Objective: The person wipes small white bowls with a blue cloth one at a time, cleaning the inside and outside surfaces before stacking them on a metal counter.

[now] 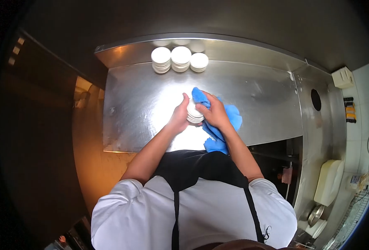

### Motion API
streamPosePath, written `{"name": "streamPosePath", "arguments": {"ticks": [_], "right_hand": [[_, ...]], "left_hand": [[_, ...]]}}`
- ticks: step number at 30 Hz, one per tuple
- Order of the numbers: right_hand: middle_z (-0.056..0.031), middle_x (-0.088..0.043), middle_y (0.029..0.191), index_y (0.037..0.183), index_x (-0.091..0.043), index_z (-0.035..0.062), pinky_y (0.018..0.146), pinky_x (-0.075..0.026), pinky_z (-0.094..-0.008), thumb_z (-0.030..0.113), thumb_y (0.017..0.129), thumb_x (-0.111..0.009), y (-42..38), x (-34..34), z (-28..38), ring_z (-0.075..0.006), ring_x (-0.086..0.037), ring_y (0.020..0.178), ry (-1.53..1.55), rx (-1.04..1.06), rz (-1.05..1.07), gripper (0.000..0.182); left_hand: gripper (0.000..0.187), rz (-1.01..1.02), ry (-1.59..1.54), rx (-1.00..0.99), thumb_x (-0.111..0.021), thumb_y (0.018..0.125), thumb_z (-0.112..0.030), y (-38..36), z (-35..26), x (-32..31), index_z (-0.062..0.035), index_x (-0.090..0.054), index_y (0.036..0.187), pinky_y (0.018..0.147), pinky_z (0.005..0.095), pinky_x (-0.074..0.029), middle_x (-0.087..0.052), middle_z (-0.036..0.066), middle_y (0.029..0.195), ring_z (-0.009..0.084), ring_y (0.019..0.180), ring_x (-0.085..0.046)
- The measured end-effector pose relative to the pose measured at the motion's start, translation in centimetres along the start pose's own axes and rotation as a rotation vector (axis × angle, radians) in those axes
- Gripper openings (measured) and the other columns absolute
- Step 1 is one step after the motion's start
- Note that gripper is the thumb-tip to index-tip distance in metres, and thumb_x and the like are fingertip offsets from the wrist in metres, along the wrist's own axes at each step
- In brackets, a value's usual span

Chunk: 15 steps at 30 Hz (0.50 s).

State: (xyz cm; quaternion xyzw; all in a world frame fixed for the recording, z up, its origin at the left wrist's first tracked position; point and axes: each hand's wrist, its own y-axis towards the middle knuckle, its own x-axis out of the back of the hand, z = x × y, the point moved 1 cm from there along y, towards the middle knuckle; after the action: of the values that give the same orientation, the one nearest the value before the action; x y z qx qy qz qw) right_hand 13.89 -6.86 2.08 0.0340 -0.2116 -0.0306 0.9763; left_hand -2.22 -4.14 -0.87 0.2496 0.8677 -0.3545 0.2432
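Between my two hands is a short stack of small white dishes (195, 117), above the steel counter (259, 96). My left hand (178, 116) grips the stack's left side, thumb pointing up. On the right side my right hand (214, 111) holds a blue cloth (235, 117) against the dishes, its thumb over the top one. The cloth hangs down under my right wrist toward the counter's front edge. Three stacks of white dishes (180, 60) stand side by side at the back of the counter.
A raised steel ledge (251, 46) runs along the back. At the right are a round dark hole (316, 99) in the steel surface, a cream container (329, 182), a metal bowl (316, 215) and a white box (343, 78) by the tiled wall.
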Motion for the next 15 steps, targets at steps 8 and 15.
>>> {"name": "streamPosePath", "arguments": {"ticks": [8,15], "right_hand": [[-0.0102,-0.072,0.089,0.102,-0.067,0.0003,0.075,-0.052,-0.0317,0.010,0.082,-0.074,1.5,-0.7,1.0,-0.0164,-0.068,0.082,-0.024,-0.123,-0.243,0.024],[-0.0223,-0.054,0.133,0.127,-0.064,0.0090,0.105,-0.040,-0.0397,0.024,0.094,-0.062,1.7,0.8,-0.5,-0.0324,-0.052,0.126,0.214,0.045,0.054,0.037]], "left_hand": [[0.064,0.228,-0.036,-0.018,-0.034,0.101,-0.056,-0.9,0.4,2.3,-0.0057,-0.043,0.140,0.092,0.0482,-0.054,-0.061,0.013,0.127,0.0271,0.113,-0.063],[0.058,0.125,-0.195,-0.132,-0.035,0.104,-0.051,-1.4,0.0,-0.2,-0.0011,-0.049,0.128,0.072,0.0387,-0.058,-0.066,0.012,0.104,0.0235,0.087,-0.069]]}}
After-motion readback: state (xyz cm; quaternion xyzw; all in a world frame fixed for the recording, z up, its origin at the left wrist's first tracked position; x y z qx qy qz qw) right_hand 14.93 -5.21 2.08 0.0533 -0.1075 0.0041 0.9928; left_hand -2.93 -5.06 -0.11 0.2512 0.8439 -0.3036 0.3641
